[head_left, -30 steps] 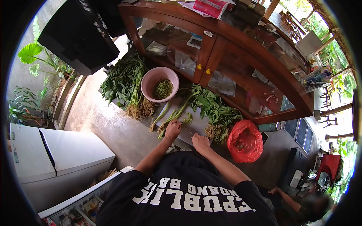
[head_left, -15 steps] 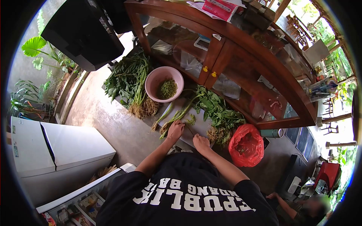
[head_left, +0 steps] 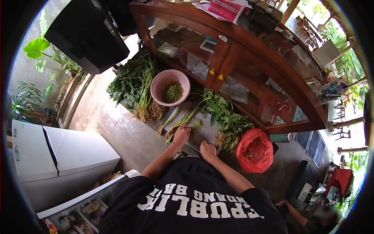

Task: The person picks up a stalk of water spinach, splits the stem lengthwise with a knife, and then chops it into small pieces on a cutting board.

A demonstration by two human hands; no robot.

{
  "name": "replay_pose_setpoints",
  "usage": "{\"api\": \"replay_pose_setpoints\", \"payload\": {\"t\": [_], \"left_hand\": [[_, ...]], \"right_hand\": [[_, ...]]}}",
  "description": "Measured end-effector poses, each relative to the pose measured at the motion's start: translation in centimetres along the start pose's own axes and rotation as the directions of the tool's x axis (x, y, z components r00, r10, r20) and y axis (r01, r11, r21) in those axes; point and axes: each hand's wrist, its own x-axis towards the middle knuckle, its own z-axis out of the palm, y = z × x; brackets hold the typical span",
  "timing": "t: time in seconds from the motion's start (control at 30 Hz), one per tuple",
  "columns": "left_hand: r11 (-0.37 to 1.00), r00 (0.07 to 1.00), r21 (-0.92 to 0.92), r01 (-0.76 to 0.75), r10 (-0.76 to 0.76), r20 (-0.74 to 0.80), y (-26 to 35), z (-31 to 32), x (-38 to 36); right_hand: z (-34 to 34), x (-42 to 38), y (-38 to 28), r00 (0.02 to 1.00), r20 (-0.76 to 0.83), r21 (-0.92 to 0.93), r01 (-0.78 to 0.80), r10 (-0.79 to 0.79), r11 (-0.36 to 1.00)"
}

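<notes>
Person is chopping greens on a white cutting board (head_left: 202, 132) lying on the concrete floor (head_left: 117, 128), w/ the board just in front of a wooden glass-door cabinet (head_left: 249, 58).

Left hand (head_left: 181, 134) is pressing down on a bunch of stems (head_left: 183, 119), fingers curled over them near the root end; grip is closed on the stems. Right hand (head_left: 207, 148) is sitting at the board's near edge, fist closed on what looks like a knife handle – blade is too thin to make out, so can't confirm.

A small heap of chopped bits (head_left: 198, 124) is lying on the board just beside the left hand. More leafy greens (head_left: 226, 115) are trailing off the board's right side, touching it. Pink bowl (head_left: 170, 87) w/ chopped greens is standing just beyond the board; another uncut bundle (head_left: 132, 84) is lying left of it. Red bag (head_left: 255, 150) is sitting right of the board.

Step in hand, judging by this: slicing stems into short pieces, mid-batch. Next cut is calling for the left fingers tucked back from the blade line, stems held flat & fed forward.
</notes>
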Motion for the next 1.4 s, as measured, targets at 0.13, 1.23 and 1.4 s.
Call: {"api": "replay_pose_setpoints", "payload": {"t": [0.13,1.23,1.4], "left_hand": [[0.999,0.999,0.025,-0.034,0.035,-0.013,0.2,-0.1,0.1],[0.994,0.994,-0.038,-0.106,0.105,-0.035,0.5,-0.9,0.1],[0.995,0.999,-0.095,-0.033,0.029,-0.044,0.1,-0.3,0.0]], "right_hand": [[0.3,0.6,-0.5,0.999,-0.026,-0.029,-0.030,0.030,0.999],[-2.2,-2.6,0.1,0.978,-0.186,0.032,0.103,-0.095,0.994],[-2.4,-3.1,0.3,0.975,-0.190,0.034,0.119,-0.111,0.992]]}}
